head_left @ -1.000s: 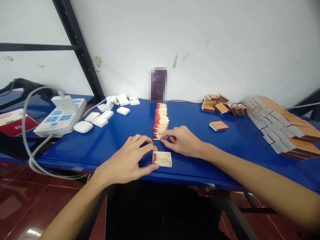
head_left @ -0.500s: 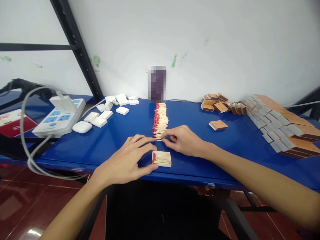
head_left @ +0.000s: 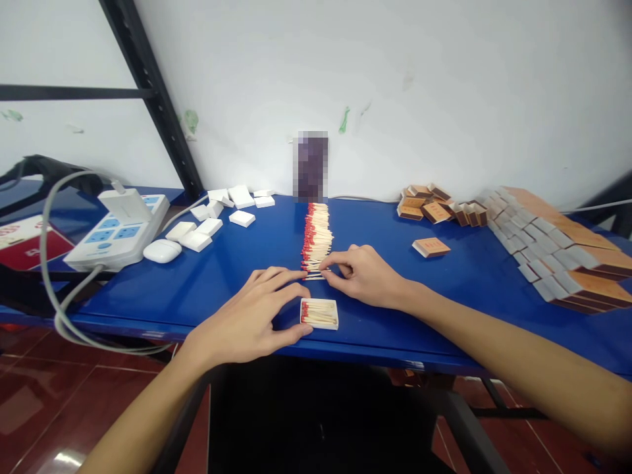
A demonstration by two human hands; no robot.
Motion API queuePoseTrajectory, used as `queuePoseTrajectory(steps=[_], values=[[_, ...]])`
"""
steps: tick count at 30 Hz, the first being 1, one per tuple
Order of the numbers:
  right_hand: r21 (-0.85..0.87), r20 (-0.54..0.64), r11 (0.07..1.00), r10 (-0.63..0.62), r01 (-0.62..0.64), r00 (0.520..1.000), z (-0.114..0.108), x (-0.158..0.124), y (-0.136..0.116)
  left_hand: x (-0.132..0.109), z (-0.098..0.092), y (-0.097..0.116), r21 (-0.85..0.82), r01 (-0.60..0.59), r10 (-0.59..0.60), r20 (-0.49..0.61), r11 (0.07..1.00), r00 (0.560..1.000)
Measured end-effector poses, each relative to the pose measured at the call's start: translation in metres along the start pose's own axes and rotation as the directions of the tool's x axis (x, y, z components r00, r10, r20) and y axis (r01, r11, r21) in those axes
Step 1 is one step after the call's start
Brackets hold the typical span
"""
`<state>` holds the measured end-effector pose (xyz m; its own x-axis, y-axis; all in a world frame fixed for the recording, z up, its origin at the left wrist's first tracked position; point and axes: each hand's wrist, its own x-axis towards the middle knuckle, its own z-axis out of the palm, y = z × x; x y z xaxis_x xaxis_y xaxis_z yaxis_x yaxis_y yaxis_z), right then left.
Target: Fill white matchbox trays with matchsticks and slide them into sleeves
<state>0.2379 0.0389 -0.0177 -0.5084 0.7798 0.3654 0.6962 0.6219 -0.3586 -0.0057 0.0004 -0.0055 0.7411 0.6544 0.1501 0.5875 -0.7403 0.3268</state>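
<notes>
My left hand [head_left: 251, 316] has its thumb and middle finger at the left corners of a small white matchbox tray [head_left: 338, 316], steadying it. Red-headed matches lie inside that tray. The index finger reaches forward to the head ends of the nearest loose matches [head_left: 315, 277]. My right hand [head_left: 365, 273] is closed, thumb and index finger at the plain tail ends of these same matches; its other fingers are curled. A long row of matches [head_left: 318, 234] runs away from both hands to the wall, heads to the left.
White tray-shaped boxes [head_left: 241, 218] lie at the back left, near a white earphone case [head_left: 162, 251] and a power strip [head_left: 118, 230] with cables. Orange matchbox sleeves [head_left: 437, 212], one separate matchbox [head_left: 431, 247] and a big stack of matchboxes [head_left: 557, 243] occupy the right.
My right hand's fingertips have shifted slightly to the right and apart at the near end of the row. More of the nearest matches shows. My left hand and the tray stay put.
</notes>
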Motion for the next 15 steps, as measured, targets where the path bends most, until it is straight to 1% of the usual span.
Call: queuePoseTrajectory(steps=[7,15], values=[[-0.003,0.020,1.000,-0.018,0.018,1.000,-0.0003,-0.0001,0.0001,0.0009,0.0006,-0.0005,-0.021,-0.004,0.004,-0.016,1.000,1.000],[0.018,-0.018,0.999,-0.041,0.041,0.999,-0.0005,-0.0007,-0.0009,0.0001,0.0011,-0.0008,-0.002,-0.004,0.004,-0.005,1.000,1.000]])
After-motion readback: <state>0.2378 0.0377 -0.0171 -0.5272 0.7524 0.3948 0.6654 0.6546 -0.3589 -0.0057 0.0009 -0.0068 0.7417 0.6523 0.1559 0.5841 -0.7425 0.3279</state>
